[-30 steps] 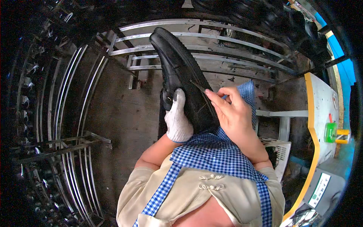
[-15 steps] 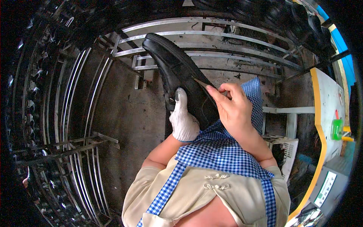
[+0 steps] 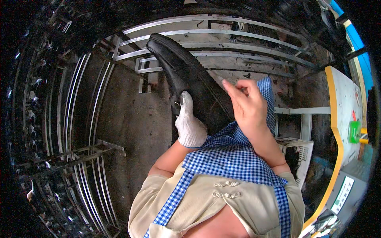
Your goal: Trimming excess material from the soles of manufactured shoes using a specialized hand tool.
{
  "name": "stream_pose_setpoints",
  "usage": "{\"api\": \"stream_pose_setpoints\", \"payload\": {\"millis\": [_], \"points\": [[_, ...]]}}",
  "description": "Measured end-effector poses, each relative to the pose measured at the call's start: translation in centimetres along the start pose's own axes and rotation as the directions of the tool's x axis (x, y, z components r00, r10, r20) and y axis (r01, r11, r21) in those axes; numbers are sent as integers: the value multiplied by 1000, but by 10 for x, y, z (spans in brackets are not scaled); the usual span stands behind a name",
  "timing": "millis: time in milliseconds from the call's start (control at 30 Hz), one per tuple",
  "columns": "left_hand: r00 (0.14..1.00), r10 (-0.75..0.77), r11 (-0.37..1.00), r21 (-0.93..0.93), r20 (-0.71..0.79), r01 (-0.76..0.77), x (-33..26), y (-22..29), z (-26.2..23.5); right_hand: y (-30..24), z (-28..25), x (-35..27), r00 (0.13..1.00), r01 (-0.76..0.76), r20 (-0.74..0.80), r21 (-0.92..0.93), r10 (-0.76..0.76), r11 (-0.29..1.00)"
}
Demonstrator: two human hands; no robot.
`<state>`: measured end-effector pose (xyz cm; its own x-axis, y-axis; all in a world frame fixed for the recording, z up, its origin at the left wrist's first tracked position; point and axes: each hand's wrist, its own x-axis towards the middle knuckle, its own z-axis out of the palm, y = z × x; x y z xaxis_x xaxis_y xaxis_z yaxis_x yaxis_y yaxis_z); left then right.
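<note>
Shoe of black leather (image 3: 174, 67) points away-left; your white-gloved left hand (image 3: 190, 125) grips it, your right hand (image 3: 249, 105) pinches a thin pale tool (image 3: 216, 75) alongside.

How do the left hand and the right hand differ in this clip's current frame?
The left hand wears a white glove, while the right hand is bare.
The left hand grips a black shoe, while the right hand pinches a thin tool, blurred here.
The left hand's thumb lies along the shoe, while the right hand's bent fingers hold the tool near the shoe's edge.
Both are holding something.
</note>
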<state>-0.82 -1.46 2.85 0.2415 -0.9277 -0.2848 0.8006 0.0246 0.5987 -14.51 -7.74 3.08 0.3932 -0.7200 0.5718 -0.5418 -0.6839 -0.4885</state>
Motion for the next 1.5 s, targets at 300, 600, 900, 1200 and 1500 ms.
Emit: {"api": "stream_pose_setpoints", "payload": {"millis": [300, 600, 900, 1200, 1500], "points": [[999, -48, 997, -66, 3, 48, -1, -1, -5, -19, -26, 1, 983, 108, 154, -29, -102, 994], [999, -33, 999, -33, -17, 32, -4, -2, -8, -27, -18, -2, 981, 109, 173, -86, -93, 990], [1000, -5, 998, -61, -28, 3, -2, -2, -3, -12, -6, 4, 996, 28, 85, 99, -36, 995], [990, -126, 987, -91, 60, 131, -2, -1, 1, 0, -19, 27, 986, 132, 67, 233, -151, 964], [982, 181, 805, 568, 44, -174, -7, -18, -23, -12, -33, 41, 916, 377, 177, -78, -359, 923]]}}
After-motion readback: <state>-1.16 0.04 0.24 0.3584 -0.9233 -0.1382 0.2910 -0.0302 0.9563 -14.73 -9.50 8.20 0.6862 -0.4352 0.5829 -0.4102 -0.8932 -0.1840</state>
